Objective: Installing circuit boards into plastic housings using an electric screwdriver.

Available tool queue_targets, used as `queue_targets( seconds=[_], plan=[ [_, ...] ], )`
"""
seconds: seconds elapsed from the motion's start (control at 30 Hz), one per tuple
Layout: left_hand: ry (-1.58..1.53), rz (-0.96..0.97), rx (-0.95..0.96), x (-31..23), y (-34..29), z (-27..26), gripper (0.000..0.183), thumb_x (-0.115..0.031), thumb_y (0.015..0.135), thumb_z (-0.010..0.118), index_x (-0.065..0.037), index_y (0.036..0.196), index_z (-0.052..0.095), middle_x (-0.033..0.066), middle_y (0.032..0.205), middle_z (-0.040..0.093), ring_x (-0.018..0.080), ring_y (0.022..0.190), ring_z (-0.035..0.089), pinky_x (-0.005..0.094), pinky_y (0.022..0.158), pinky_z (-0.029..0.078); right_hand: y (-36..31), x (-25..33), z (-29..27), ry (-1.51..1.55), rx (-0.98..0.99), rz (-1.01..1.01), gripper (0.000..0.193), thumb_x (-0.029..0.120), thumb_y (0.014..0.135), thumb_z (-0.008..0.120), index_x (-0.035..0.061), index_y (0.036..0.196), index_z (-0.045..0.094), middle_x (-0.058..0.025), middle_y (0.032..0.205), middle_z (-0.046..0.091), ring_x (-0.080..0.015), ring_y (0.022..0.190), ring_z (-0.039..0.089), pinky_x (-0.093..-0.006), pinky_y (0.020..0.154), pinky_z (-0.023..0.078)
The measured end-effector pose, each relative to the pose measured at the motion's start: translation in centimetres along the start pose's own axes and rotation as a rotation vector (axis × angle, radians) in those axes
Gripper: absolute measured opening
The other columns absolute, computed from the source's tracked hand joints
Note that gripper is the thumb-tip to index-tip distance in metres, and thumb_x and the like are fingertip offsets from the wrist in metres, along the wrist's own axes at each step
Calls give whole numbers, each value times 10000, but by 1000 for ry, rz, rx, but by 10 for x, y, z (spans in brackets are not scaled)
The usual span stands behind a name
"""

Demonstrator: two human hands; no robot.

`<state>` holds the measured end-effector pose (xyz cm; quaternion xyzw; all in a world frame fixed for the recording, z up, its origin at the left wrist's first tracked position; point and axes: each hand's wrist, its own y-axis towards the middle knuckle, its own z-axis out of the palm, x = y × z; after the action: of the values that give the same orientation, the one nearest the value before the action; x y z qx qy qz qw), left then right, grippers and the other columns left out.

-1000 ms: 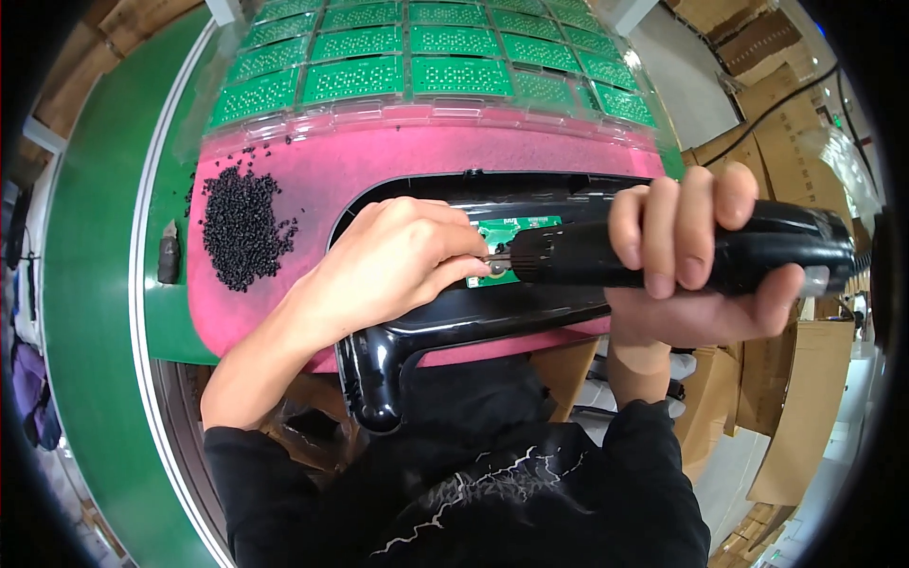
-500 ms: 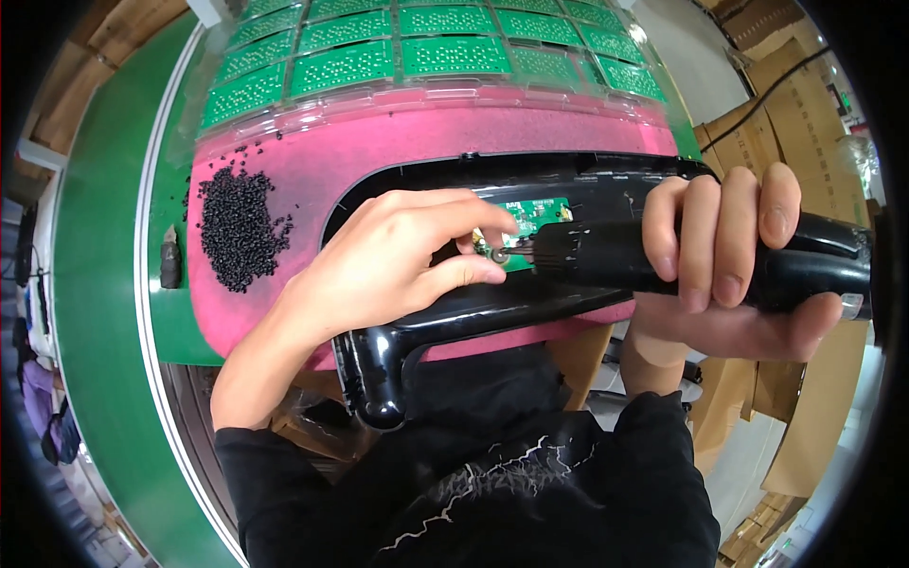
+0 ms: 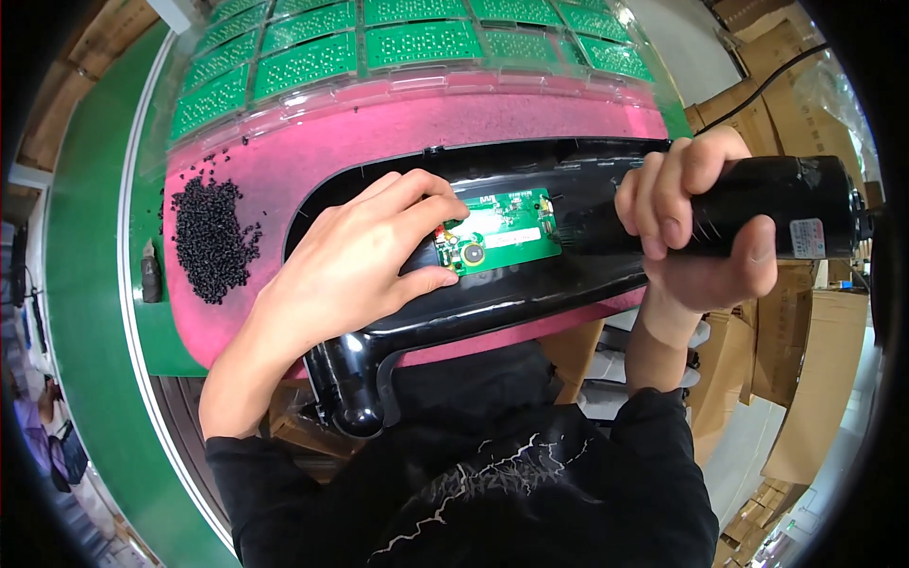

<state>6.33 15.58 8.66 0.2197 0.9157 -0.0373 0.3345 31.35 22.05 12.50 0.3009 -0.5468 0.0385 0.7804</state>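
Note:
A green circuit board [image 3: 507, 237] with a round dark part near its left end lies inside a long black plastic housing [image 3: 511, 308]. My left hand [image 3: 365, 251] pinches the board's left end, thumb at the near side and fingertips at the far side. In my right hand [image 3: 696, 213] is a black cylindrical electric screwdriver [image 3: 776, 204], held sideways with the fingers wrapped over its body. Its narrower front points left, with the tip at or close to the board's right end. Whether the tip touches a screw cannot be made out.
A pile of small black screws [image 3: 213, 237] lies on the pink mat [image 3: 379, 118], left of the housing. Clear trays of green circuit boards [image 3: 421, 43] stand at the back. A dark stubby tool [image 3: 151, 275] rests on the green table [image 3: 90, 312]. Cardboard boxes [image 3: 814, 379] are at right.
The screwdriver's front has shifted from the board's left part to its right end, uncovering the round part. My left fingers have drawn back to the board's left end. The whole view has shifted slightly.

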Motion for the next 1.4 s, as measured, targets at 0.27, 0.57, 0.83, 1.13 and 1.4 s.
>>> queue_targets(
  seconds=[0.27,0.57,0.83,1.13,1.4],
  plan=[
    [-15,-9,-23,-2,2,-1,498,-131,703,817,-65,1154,616,88,1188,601,319,1084,610,403,891,524,2,-4,11,-76,26,57,538,547,817,668,59,949,484,24,604,486,-71,445,411,-232,446,343],
    [165,135,-460,4,5,-20,280,-36,792,732,-6,1060,660,132,1040,647,309,991,620,388,889,495,8,-4,3,25,95,73,532,516,836,675,41,993,495,21,626,487,-79,485,445,-238,485,349],
    [323,-118,-191,8,3,-14,287,-149,875,671,-16,1125,626,184,1064,661,378,1021,619,452,871,505,26,-1,-56,523,-521,259,197,164,929,638,22,1044,562,-106,982,592,-222,960,581,-412,932,500],
    [254,-119,-290,-28,-32,-42,104,-17,809,676,3,911,675,138,813,634,364,729,637,386,629,506,-66,79,-86,334,-480,-252,387,119,929,553,42,1297,458,-89,1255,491,-147,908,499,-268,721,473],
    [722,-66,-1256,6,-169,-75,218,-147,890,717,56,929,650,117,905,631,228,791,577,333,733,490,-148,66,-239,-638,-1313,-445,231,47,929,574,52,1152,515,-15,1014,519,-114,847,496,-260,743,433]
  ],
)
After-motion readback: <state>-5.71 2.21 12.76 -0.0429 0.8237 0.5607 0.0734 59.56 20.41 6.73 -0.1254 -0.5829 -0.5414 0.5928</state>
